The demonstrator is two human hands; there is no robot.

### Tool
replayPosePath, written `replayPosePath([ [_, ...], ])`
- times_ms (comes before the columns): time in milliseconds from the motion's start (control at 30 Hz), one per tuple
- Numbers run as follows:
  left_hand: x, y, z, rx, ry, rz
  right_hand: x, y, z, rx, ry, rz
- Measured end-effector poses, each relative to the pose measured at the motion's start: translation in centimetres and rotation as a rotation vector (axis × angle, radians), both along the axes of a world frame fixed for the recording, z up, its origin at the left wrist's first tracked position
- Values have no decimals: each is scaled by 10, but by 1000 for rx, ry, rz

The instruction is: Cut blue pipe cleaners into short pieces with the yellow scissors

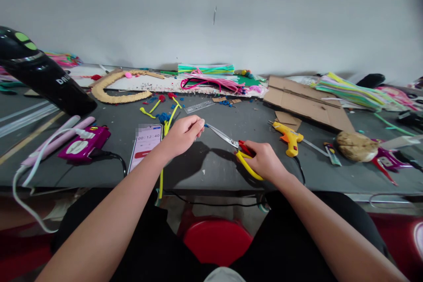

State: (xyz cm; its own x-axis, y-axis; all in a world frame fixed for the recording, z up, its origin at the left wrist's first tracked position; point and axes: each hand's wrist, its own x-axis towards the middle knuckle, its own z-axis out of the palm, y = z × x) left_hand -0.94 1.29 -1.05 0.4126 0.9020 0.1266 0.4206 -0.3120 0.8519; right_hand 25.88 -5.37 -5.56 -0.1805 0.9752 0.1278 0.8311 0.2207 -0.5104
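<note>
My right hand (264,158) is wrapped round the handles of a pair of scissors (224,135) with red and yellow grips. Their blades point left, towards my left hand (187,134), and look nearly closed. The fingers of that hand are pinched together, and a tiny blue piece (206,125) shows between the fingertips and the scissor tips. Behind my left wrist lie yellow pipe cleaners (171,116) beside a tangle of blue fuzzy bits (162,117). A phone (148,139) showing a running timer lies partly under my left forearm.
To the right are a yellow glue gun (291,136), cardboard (304,101) and a purple power block (388,161). At left stand a tilted black bottle (49,75) and another purple block (86,143) with cables. Pipe cleaner bundles (206,69) line the wall.
</note>
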Motion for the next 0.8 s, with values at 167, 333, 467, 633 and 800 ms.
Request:
replayPosePath([
  [167, 0, 0, 0, 19, 9, 11, 1, -1, 1, 5, 24, -31],
  [333, 0, 1, -1, 39, 17, 25, 0, -3, 4, -25, 37, -20],
  [467, -1, 2, -2, 66, 29, 25, 0, -3, 3, -19, 31, -8],
  [633, -1, 1, -2, 69, 37, 18, 0, -2, 1, -16, 27, -6],
  [800, 0, 1, 0, 64, 38, 26, 1, -1, 1, -19, 21, -8],
])
